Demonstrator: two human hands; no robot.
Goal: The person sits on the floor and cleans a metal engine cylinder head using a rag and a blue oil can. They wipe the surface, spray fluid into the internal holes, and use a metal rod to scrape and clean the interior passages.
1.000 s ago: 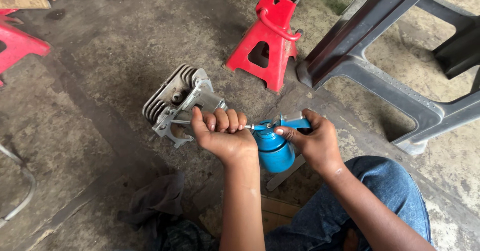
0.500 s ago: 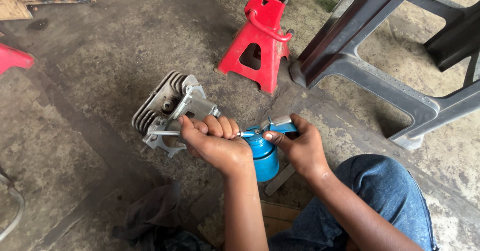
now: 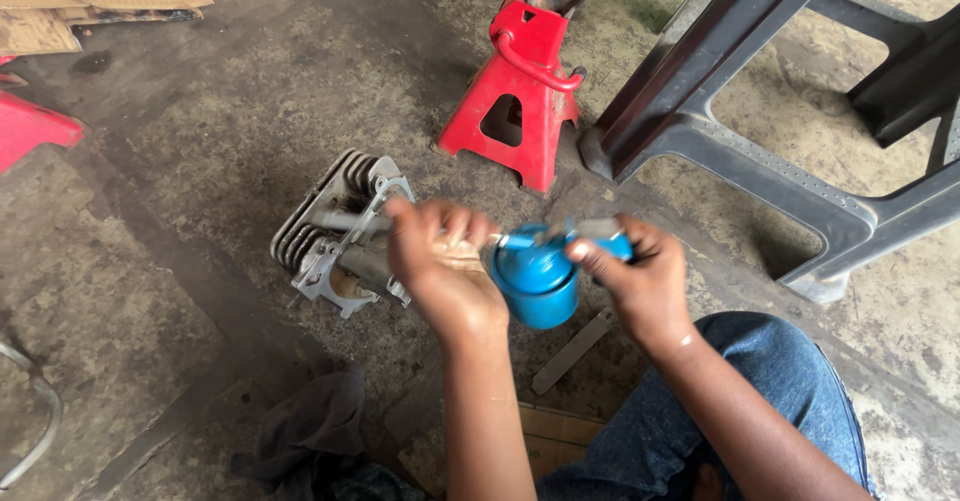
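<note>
My left hand (image 3: 440, 261) is clenched around something slim I can't make out; motion blur smears it. My right hand (image 3: 640, 276) grips the trigger of the small blue metal oil can (image 3: 538, 283), its spout now pointing at the left fist. Both have lifted since a moment ago, above the finned grey aluminium cylinder head (image 3: 335, 231) on the concrete floor (image 3: 200, 141), near the red steel jack stand (image 3: 515, 96).

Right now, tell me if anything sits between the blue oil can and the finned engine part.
Only the left hand does: it is closed between the blue oil can, held by the right hand, and the finned engine part on the floor.
</note>
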